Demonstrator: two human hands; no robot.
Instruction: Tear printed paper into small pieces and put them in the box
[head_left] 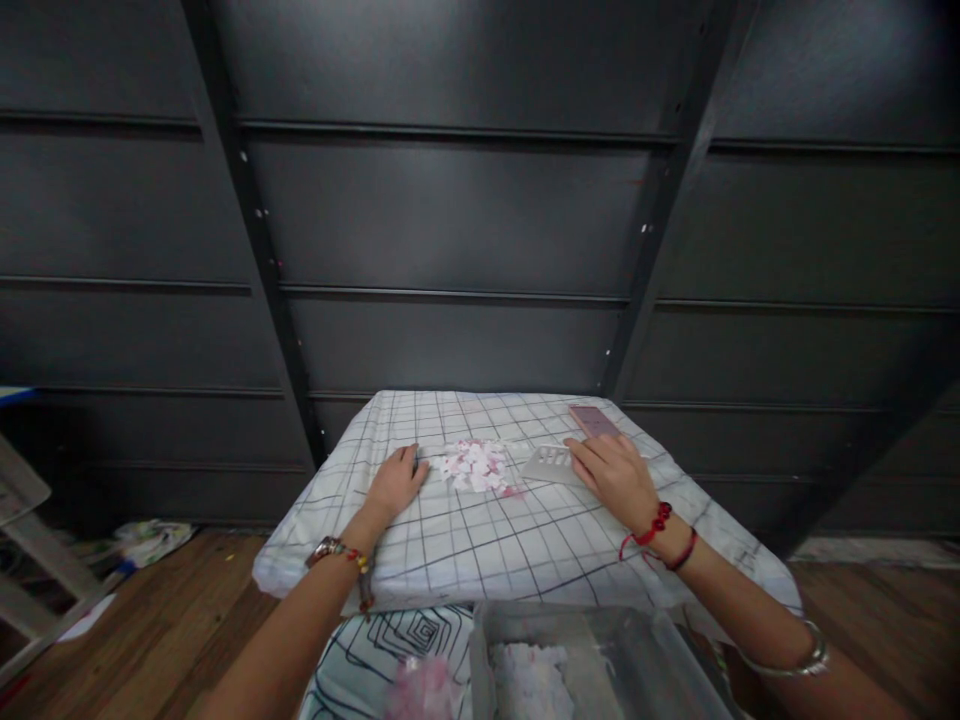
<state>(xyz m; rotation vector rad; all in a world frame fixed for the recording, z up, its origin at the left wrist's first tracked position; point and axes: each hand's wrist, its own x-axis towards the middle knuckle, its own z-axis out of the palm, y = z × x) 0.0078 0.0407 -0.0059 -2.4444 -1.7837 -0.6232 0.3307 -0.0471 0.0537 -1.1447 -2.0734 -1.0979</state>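
Note:
A loose pile of small white and pink pieces point(474, 466) lies on the table's checked cloth. My left hand point(395, 482) rests on the cloth just left of the pile, thumb apart from the fingers, holding nothing. On the other side, my right hand point(616, 476) is closed on a flat pale plate with slots point(546, 464), its exact kind unclear. The plate's left edge sits close to the pile, and my fingers cover its right end. Behind my right hand lies a flat pink object point(593, 420) that looks like a phone, partly covered.
In front of the table stands a grey plastic bin point(637, 655) with white pieces point(531, 680) inside. A blurred pink bag point(424, 690) lies left of it on patterned fabric point(352, 655). Dark metal panels point(450, 220) rise behind the table point(480, 550).

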